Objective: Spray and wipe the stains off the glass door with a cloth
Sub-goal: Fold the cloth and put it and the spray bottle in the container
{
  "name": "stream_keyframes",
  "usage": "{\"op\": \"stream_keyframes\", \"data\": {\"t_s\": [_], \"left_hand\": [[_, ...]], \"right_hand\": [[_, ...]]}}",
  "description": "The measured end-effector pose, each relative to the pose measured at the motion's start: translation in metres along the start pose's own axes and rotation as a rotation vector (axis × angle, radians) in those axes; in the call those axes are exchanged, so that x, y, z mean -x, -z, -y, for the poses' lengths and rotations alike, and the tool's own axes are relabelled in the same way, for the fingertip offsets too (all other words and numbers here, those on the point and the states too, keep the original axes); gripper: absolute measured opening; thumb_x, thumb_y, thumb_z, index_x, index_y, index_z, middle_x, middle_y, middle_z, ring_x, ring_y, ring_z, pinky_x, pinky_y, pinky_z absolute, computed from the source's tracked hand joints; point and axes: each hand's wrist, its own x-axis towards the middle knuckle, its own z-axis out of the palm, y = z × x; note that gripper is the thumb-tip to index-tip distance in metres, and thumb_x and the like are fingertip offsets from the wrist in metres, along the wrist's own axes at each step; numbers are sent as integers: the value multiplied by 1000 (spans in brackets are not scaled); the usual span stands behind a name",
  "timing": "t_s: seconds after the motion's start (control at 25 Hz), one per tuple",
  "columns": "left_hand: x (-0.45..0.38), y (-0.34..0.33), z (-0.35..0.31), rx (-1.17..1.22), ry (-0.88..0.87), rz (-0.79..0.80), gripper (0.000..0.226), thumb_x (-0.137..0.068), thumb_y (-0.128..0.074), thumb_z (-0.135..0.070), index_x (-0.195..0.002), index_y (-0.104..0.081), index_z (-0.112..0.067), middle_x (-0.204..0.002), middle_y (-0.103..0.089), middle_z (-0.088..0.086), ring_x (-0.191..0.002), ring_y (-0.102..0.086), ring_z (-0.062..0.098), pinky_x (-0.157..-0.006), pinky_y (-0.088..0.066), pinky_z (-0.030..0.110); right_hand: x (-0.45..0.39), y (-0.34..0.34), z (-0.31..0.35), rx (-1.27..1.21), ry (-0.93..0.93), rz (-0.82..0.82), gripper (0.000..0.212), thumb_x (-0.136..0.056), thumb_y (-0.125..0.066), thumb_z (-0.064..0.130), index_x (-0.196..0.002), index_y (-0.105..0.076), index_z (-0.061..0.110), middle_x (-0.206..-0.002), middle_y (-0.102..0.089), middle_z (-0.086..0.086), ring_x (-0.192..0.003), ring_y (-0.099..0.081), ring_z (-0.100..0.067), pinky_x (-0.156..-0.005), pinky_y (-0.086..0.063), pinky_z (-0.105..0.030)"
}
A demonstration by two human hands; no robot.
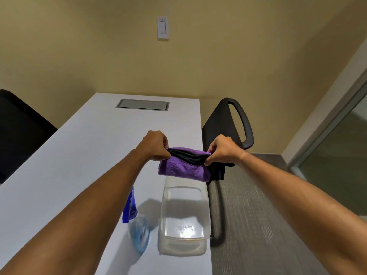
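Note:
A purple cloth (181, 168) with a black edge hangs folded in the air over the right side of the white table (79, 155). My left hand (155, 144) pinches its left upper edge and my right hand (222, 149) pinches its right upper edge, both fists closed on the fabric. Below my left forearm stands a spray bottle (138, 233) with blue liquid and a blue trigger head. The glass door (341, 155) with its grey frame is at the far right.
A clear plastic container (184, 219) sits on the table's right edge, beneath the cloth. A black chair (228, 126) stands right of the table, another black chair (19, 132) at the left. A cable hatch (142, 104) is set in the tabletop. Grey floor lies to the right.

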Motion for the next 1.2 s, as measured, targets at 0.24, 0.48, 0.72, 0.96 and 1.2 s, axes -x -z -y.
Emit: {"op": "stream_keyframes", "data": {"t_s": [0.24, 0.48, 0.72, 0.96, 1.2], "left_hand": [[-3, -29, 0, 26, 105, 71, 12, -68, -71, -10, -78, -70, -5, -72, -65, 6, -72, -63, 22, -54, -47, 24], [-11, -61, 0, 131, 246, 83, 18, -60, -71, -10, -73, -67, 1, -75, -69, 14, -69, -67, 26, -72, -62, 43], [-20, -63, 3, 345, 383, 78, 34, -50, -77, -16, -75, -65, 5, -87, -73, 21, -79, -73, 33, -75, -62, 48], [-20, -98, 11, 435, 518, 88, 27, -52, -77, -15, -70, -62, -2, -81, -72, 17, -76, -73, 29, -74, -62, 45], [-14, -128, 15, 241, 500, 118, 17, -70, -69, -11, -82, -59, -4, -81, -60, 9, -74, -59, 24, -63, -49, 30]], "right_hand": [[-9, -34, -16, -70, -138, -9, 25, -62, -92, 17, -76, -75, 5, -76, -72, -7, -74, -71, -17, -71, -62, -35], [-24, -66, -21, -246, -317, 7, 46, -57, -94, 22, -89, -67, 2, -85, -69, -11, -76, -69, -22, -66, -62, -34], [-32, -77, -18, -598, -508, 28, 38, -65, -85, 5, -95, -64, -5, -84, -71, -18, -68, -72, -25, -57, -61, -32], [-32, -106, -38, -802, -651, -63, 33, -68, -81, -2, -88, -54, -5, -81, -68, -19, -65, -71, -26, -54, -60, -32], [-35, -138, -50, -584, -549, -107, 40, -56, -89, 20, -84, -71, 0, -81, -73, -14, -66, -70, -19, -55, -59, -27]]}}
